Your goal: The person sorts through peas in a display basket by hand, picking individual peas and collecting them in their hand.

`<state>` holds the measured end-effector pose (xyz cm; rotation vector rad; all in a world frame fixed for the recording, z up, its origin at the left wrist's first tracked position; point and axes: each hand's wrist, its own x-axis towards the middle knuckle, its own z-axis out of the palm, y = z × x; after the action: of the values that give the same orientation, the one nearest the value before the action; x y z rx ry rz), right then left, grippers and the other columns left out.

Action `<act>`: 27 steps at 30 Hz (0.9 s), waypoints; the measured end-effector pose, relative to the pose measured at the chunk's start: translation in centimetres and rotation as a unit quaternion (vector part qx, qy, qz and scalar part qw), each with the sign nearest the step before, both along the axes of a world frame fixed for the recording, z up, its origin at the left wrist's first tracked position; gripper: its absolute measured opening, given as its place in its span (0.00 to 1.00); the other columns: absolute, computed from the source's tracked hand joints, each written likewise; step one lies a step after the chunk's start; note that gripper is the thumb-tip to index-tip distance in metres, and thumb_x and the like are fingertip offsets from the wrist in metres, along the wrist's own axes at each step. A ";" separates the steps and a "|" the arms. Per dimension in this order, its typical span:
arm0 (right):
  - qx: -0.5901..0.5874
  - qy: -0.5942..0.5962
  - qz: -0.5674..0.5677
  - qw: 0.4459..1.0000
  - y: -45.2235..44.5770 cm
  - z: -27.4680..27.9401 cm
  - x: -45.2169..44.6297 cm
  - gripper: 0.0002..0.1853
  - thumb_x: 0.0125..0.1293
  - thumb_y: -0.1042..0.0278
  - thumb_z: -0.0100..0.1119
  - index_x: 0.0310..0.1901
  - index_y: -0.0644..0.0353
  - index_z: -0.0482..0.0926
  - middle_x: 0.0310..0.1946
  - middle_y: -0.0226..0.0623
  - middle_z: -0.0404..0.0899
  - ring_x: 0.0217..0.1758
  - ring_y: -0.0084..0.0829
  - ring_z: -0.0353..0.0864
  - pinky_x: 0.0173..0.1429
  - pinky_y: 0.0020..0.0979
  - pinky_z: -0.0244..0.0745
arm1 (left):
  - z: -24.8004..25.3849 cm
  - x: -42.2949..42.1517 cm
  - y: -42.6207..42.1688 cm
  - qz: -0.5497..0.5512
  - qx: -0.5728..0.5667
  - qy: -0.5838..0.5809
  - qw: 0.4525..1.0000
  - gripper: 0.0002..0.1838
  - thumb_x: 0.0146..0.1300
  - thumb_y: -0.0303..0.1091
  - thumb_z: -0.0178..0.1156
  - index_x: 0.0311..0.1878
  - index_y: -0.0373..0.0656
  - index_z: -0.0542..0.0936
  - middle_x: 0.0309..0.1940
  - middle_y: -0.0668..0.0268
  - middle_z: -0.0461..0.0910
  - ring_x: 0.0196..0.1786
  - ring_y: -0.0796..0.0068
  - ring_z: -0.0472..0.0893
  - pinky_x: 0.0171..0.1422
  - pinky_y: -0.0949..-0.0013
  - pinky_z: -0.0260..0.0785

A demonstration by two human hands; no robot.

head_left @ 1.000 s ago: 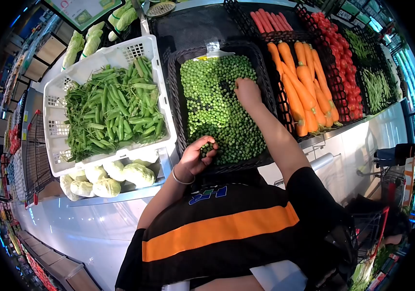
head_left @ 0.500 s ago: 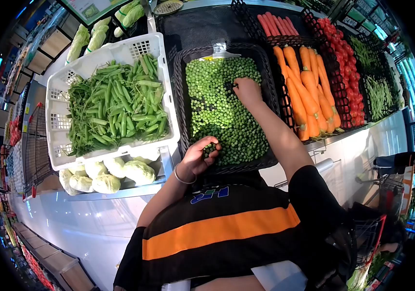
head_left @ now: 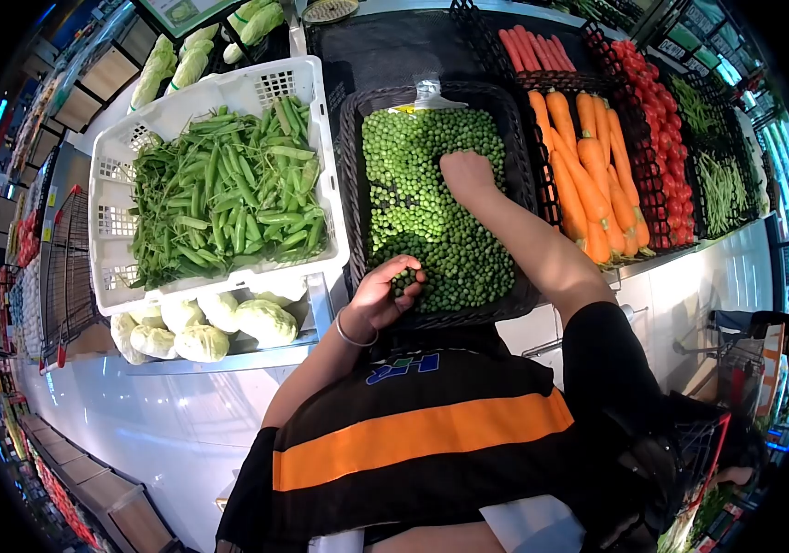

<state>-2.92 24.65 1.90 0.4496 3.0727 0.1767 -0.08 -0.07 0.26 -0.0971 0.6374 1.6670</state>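
Observation:
Loose green peas (head_left: 440, 230) fill a dark woven basket (head_left: 352, 184). My left hand (head_left: 389, 293) is at the basket's near left corner, palm turned up, its fingers curled around several peas. Over the upper right part of the peas is my right hand (head_left: 468, 177), closed, with its back to the camera; its fingertips and anything between them are hidden. Left of the basket, a white perforated crate (head_left: 334, 221) holds green pea pods (head_left: 228, 194).
Carrots (head_left: 588, 175) in a black crate stand right of the basket, with red tomatoes (head_left: 666, 138) beyond them. Pale cabbages (head_left: 201, 343) lie below the white crate. A shopping cart (head_left: 67, 276) is at far left.
My right hand has shifted slightly left and down over the peas, and its fingers have turned out of sight. My left hand still holds peas near the same corner. The view has shifted slightly.

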 end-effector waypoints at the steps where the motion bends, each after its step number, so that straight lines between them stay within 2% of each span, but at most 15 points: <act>1: 0.004 -0.011 -0.001 1.000 0.0 0.3 0.1 0.04 0.55 0.74 0.57 0.28 0.61 0.81 0.29 0.40 0.80 0.34 0.37 0.82 0.33 0.36 0.79 | 0.0 0.0 0.0 0.000 0.001 0.001 1.000 0.09 0.67 0.37 0.48 0.41 0.43 0.71 0.34 0.65 0.72 0.28 0.81 0.67 0.24 0.84 0.58; 5: 0.002 0.012 0.013 1.000 1.0 -0.6 0.0 0.04 0.55 0.73 0.57 0.29 0.62 0.81 0.29 0.41 0.80 0.33 0.37 0.81 0.33 0.35 0.78 | -0.1 0.0 0.1 0.005 0.000 -0.005 1.000 0.09 0.68 0.38 0.47 0.41 0.42 0.71 0.34 0.64 0.72 0.28 0.80 0.67 0.23 0.84 0.58; 8: -0.102 0.028 -0.042 0.994 1.5 0.3 0.7 0.03 0.55 0.74 0.58 0.28 0.63 0.77 0.26 0.38 0.79 0.29 0.35 0.81 0.33 0.33 0.76 | -0.5 0.0 0.0 0.010 0.002 -0.011 1.000 0.11 0.68 0.39 0.46 0.43 0.42 0.72 0.35 0.63 0.73 0.29 0.79 0.69 0.24 0.83 0.60; 10: -0.319 0.143 -0.003 0.937 0.1 1.7 2.6 0.06 0.53 0.70 0.60 0.32 0.61 0.79 0.27 0.40 0.81 0.32 0.36 0.82 0.36 0.32 0.77 | 0.1 -0.2 0.2 0.018 0.007 -0.016 1.000 0.12 0.69 0.40 0.45 0.44 0.42 0.72 0.36 0.62 0.74 0.29 0.77 0.71 0.24 0.83 0.62; 12: -0.462 0.144 0.049 0.874 -3.0 3.7 4.8 0.06 0.52 0.70 0.60 0.31 0.60 0.79 0.26 0.39 0.81 0.30 0.35 0.82 0.38 0.29 0.76 | 1.2 0.0 0.5 0.039 -0.048 -0.053 0.997 0.15 0.69 0.42 0.45 0.47 0.41 0.72 0.38 0.59 0.75 0.30 0.74 0.73 0.23 0.82 0.65; 14: -0.512 0.038 0.115 0.850 -5.7 5.2 7.0 0.11 0.53 0.72 0.60 0.40 0.62 0.79 0.30 0.38 0.82 0.33 0.28 0.82 0.39 0.28 0.75 | 0.7 -0.1 0.6 0.052 -0.033 -0.075 0.995 0.16 0.69 0.43 0.45 0.48 0.41 0.72 0.38 0.59 0.76 0.30 0.74 0.74 0.22 0.82 0.65; 16: -0.520 0.011 0.167 0.838 -6.9 5.6 7.7 0.17 0.54 0.74 0.60 0.47 0.63 0.78 0.35 0.39 0.83 0.38 0.29 0.83 0.43 0.28 0.76 | -0.1 -0.1 0.6 0.060 -0.015 -0.094 0.994 0.17 0.69 0.44 0.45 0.49 0.40 0.72 0.39 0.59 0.76 0.31 0.73 0.75 0.21 0.82 0.66; 17: -0.563 -0.022 0.129 0.816 -7.0 6.2 7.5 0.19 0.56 0.74 0.58 0.52 0.64 0.76 0.41 0.43 0.82 0.42 0.31 0.82 0.46 0.29 0.75 | -0.7 -0.2 0.4 0.053 -0.008 -0.083 0.995 0.16 0.69 0.44 0.45 0.47 0.40 0.72 0.38 0.60 0.76 0.29 0.74 0.74 0.20 0.83 0.64; 18: -0.533 0.006 0.133 0.835 -6.5 6.2 6.7 0.17 0.58 0.73 0.57 0.50 0.64 0.76 0.39 0.45 0.82 0.41 0.32 0.82 0.47 0.29 0.75 | -1.0 -0.3 0.3 0.047 0.001 -0.072 0.996 0.16 0.68 0.43 0.46 0.46 0.41 0.72 0.38 0.60 0.76 0.28 0.75 0.73 0.19 0.84 0.62; 20: -0.515 0.048 0.061 0.854 -4.8 4.1 3.8 0.21 0.59 0.68 0.57 0.54 0.63 0.73 0.49 0.47 0.77 0.52 0.36 0.77 0.55 0.32 0.71 | -0.5 -0.3 0.2 0.034 -0.006 -0.072 0.997 0.13 0.68 0.41 0.47 0.42 0.41 0.72 0.35 0.62 0.75 0.25 0.79 0.68 0.18 0.85 0.59; 21: -0.515 0.050 0.061 0.854 -4.2 2.7 2.3 0.21 0.59 0.68 0.57 0.54 0.63 0.73 0.49 0.47 0.77 0.52 0.36 0.77 0.55 0.32 0.71 | -0.6 -0.3 0.1 0.016 0.001 -0.059 0.998 0.11 0.68 0.40 0.47 0.41 0.42 0.72 0.35 0.63 0.74 0.25 0.80 0.67 0.19 0.85 0.56; 23: -0.249 0.202 0.070 0.945 -4.0 0.3 0.0 0.26 0.59 0.63 0.57 0.59 0.62 0.68 0.59 0.49 0.67 0.63 0.45 0.65 0.62 0.39 0.64 | -0.7 -0.4 0.2 -0.017 0.002 -0.034 0.999 0.09 0.67 0.39 0.49 0.38 0.44 0.71 0.32 0.64 0.72 0.24 0.82 0.65 0.20 0.85 0.53; 24: -0.249 0.205 0.068 0.944 -4.8 -0.3 -0.8 0.26 0.59 0.63 0.57 0.59 0.62 0.68 0.59 0.49 0.67 0.63 0.45 0.65 0.62 0.39 0.64 | -0.6 -0.3 0.2 -0.019 0.001 -0.031 0.999 0.09 0.67 0.39 0.49 0.38 0.44 0.71 0.32 0.64 0.72 0.24 0.82 0.65 0.20 0.85 0.53; 26: -0.188 0.099 0.053 0.976 -6.5 -0.7 -2.3 0.34 0.59 0.56 0.58 0.65 0.56 0.60 0.68 0.45 0.53 0.70 0.45 0.51 0.71 0.42 0.49 | -0.3 -0.3 0.2 -0.031 -0.012 -0.024 0.999 0.10 0.68 0.39 0.47 0.38 0.44 0.71 0.32 0.64 0.71 0.24 0.82 0.64 0.19 0.86 0.52; 27: -0.213 0.066 0.083 0.971 -7.4 -0.6 -1.7 0.35 0.59 0.56 0.59 0.66 0.55 0.59 0.67 0.45 0.54 0.69 0.45 0.53 0.72 0.44 0.47 | 0.1 -0.2 0.1 -0.031 -0.020 -0.032 0.999 0.10 0.68 0.40 0.46 0.37 0.44 0.70 0.32 0.64 0.70 0.24 0.82 0.64 0.19 0.86 0.52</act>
<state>-4.61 17.30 1.33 0.1888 3.1414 -0.5224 -0.31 0.01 0.31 -0.1561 0.6195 1.5857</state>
